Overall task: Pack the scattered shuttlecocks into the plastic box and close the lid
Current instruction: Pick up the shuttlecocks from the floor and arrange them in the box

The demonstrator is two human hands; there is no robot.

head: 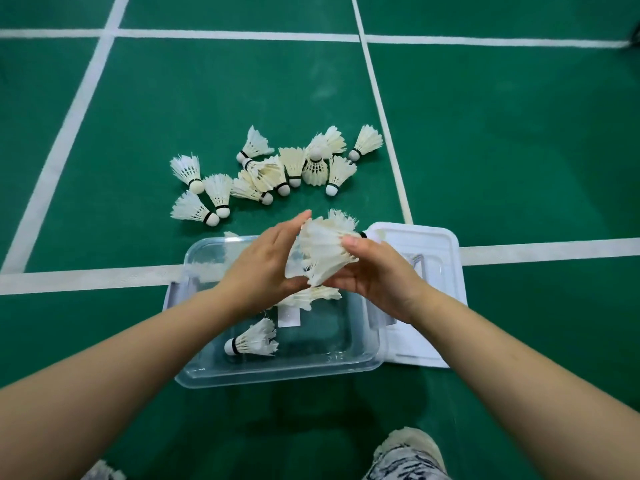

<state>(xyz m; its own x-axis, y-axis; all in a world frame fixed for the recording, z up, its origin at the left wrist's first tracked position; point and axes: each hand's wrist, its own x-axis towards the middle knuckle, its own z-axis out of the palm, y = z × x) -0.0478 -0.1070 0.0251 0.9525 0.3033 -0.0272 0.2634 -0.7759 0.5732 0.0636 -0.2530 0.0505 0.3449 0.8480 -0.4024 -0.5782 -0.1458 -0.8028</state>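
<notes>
step: loading | my left hand (266, 263) pressing flat, right hand (375, 273) curled round shuttlecock bunch (322, 252) above box (277, 375) | next: lower, let go

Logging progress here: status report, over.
Left hand presses, right hand grips shuttlecock bunch above plastic box. Pile on floor. Lid off, beside box. Nothing blocking.
</notes>
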